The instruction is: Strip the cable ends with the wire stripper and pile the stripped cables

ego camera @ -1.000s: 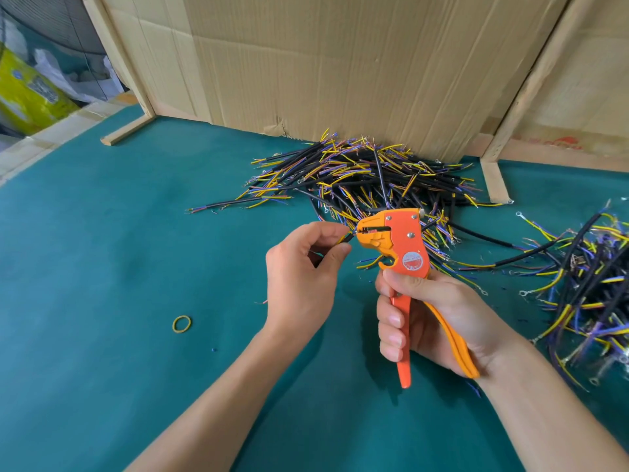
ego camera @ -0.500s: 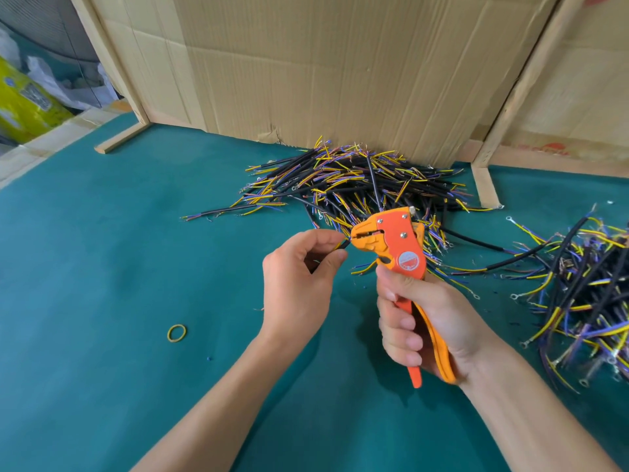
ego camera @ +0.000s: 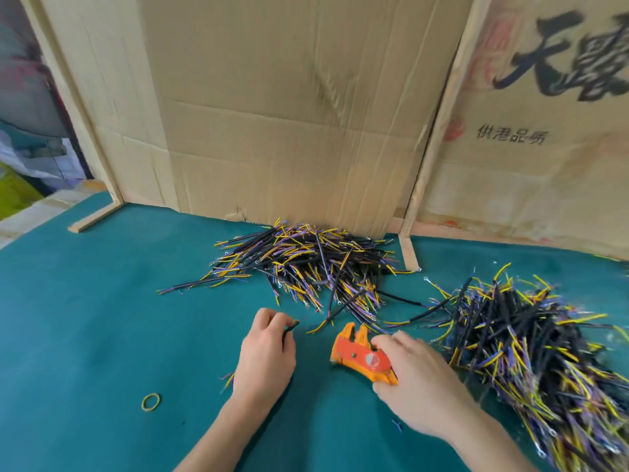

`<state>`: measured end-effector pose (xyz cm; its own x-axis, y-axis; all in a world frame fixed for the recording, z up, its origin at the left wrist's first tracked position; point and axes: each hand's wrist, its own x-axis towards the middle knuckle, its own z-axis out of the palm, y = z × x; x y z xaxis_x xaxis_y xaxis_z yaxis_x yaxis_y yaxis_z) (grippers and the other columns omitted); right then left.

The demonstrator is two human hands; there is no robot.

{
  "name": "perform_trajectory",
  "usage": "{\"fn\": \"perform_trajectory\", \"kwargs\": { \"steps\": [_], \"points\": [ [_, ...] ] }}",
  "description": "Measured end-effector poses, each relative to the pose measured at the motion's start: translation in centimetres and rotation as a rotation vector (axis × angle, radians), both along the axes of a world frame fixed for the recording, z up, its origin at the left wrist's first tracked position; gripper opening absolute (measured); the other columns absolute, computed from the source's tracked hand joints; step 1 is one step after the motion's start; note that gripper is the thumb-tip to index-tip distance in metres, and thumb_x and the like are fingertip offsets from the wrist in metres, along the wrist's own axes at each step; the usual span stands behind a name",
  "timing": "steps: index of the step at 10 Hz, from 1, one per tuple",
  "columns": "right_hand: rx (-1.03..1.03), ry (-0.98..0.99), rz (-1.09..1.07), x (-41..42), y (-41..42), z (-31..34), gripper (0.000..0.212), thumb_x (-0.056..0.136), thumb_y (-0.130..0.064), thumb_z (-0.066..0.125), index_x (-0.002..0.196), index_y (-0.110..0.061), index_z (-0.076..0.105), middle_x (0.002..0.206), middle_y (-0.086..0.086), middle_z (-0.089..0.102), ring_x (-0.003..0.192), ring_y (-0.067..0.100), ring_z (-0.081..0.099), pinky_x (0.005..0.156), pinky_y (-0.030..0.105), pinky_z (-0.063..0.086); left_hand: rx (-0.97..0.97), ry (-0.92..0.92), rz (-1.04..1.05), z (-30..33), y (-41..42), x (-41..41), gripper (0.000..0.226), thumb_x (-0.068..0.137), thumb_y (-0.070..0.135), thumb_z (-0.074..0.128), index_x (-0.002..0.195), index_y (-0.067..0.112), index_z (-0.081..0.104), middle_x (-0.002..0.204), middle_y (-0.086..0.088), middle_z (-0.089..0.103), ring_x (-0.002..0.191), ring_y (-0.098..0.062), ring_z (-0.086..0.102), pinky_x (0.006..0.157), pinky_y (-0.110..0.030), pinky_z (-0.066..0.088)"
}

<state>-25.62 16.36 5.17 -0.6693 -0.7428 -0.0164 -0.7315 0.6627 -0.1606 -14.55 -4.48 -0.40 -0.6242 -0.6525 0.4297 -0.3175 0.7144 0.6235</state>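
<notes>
Pinching a short dark cable, the left hand is hovering at 7 o'clock of the stripped pile; the right hand is gripping the orange wire stripper on the green mat.

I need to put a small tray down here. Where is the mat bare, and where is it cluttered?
Bare mat stretches left of the back cable pile, with only a rubber band near the left hand. The right is crowded: the wire stripper, the right hand and the big cable pile.

Makeshift workshop, cable piles, cardboard walls
</notes>
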Motion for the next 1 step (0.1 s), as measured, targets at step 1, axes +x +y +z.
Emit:
{"fn": "perform_trajectory", "kwargs": {
  "steps": [1],
  "points": [
    [0.008, -0.109, -0.008, 0.69, 1.33, 0.78, 0.069, 0.095, -0.054, 0.053, 0.156, -0.032, 0.027, 0.146, -0.010, 0.039, 0.136, 0.017, 0.037, 0.113, 0.033, 0.032, -0.087, -0.138, -0.016, 0.18, 1.06, 0.01, 0.019, 0.092, 0.000, 0.058, 0.107, 0.006, 0.069, 0.107, -0.006, 0.058, 0.089, -0.032, 0.062, 0.078, -0.041, 0.052]
  ]
}}
